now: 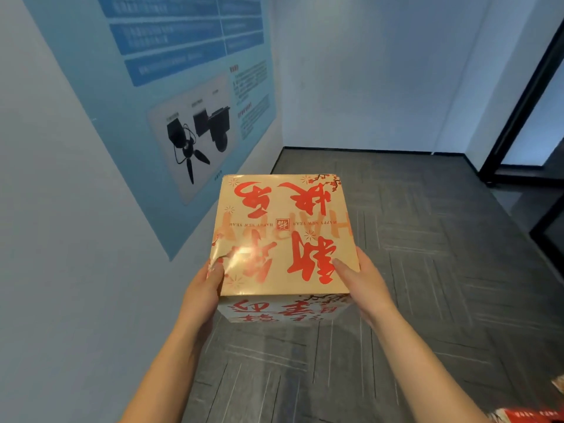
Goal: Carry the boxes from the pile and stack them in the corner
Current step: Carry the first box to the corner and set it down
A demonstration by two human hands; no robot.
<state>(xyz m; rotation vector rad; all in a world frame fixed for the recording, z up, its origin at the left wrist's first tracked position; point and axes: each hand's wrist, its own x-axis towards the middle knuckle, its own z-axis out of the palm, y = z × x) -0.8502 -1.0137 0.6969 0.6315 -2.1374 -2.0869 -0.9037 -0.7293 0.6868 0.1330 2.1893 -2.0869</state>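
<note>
My left hand [207, 288] and right hand [363, 282] gripping box [283, 233] by sides; I'm carrying it toward corner [282, 151]; next likely needing level lowering, snug against corner.

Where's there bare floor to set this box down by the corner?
Bare carpet fills the corner between the poster wall and back wall, running right to the dark door frame. Crowded only at bottom right, where another red-printed box pokes in. The held box hides some floor.

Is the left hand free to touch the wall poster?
Probably not: the left hand and right hand both hold the gold gift box between them, though nothing stands before the poster.
</note>
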